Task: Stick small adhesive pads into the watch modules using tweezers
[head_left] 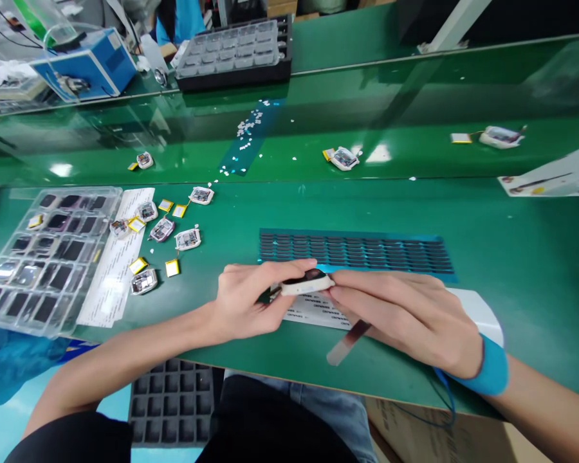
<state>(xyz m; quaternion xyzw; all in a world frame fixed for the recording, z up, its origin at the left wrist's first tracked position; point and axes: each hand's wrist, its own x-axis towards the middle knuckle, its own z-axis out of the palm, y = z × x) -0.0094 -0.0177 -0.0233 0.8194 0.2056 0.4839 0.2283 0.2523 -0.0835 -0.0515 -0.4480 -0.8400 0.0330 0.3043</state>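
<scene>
A small white watch case (307, 285) with dark round parts on top is held between both hands above the bench. My left hand (251, 292) is closed on its left end, thumb and fingers pinching it. The fingers of my right hand (410, 315) press together against its right end. From under my right hand sticks out a flat strip (348, 344), dark at one end and see-through at the other; its upper part is hidden. Just behind my hands lies a blue sheet with rows of thin black pieces (352, 251). Beneath the case shows a white printed sheet (313, 312).
Several opened watch cases with yellow batteries (172, 267) lie to the left, beside a clear compartment tray (53, 257) of dark screens. More units (343, 158) sit on the green belt (405, 148) behind. A blue cord runs from my right wristband (495, 366).
</scene>
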